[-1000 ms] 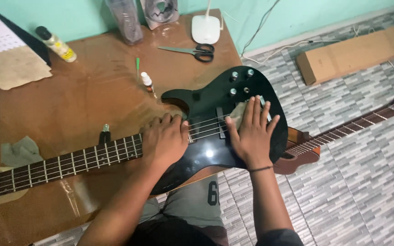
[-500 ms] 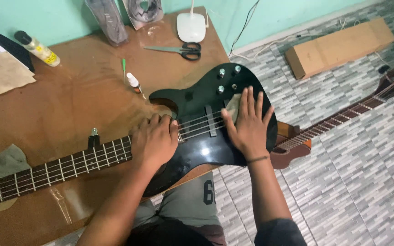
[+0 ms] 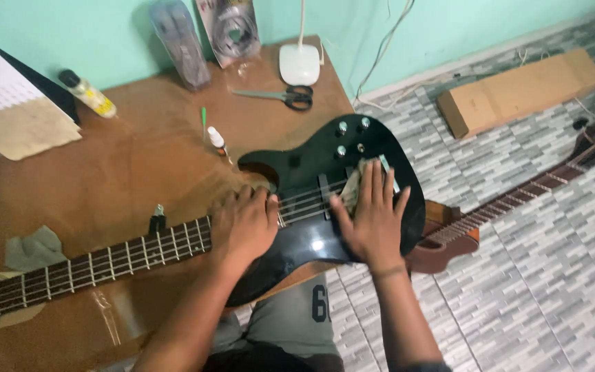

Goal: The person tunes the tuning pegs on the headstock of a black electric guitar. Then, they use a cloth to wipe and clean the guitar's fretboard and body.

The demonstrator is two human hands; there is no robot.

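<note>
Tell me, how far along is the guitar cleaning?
Midway, it seems. The black guitar already shines near its lower edge. The right hand presses a cloth on the strings by the bridge; the left hand steadies the neck joint. The fretboard looks untouched.

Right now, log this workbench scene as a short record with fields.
Surface: brown wooden table
Main item: glossy black electric guitar, lying flat
Left hand: pressed flat on strings where neck meets body
Right hand: pressing a pale folded cloth onto the body
Behind: black-handled scissors, small white glue bottle
Floor: long cardboard box
</note>
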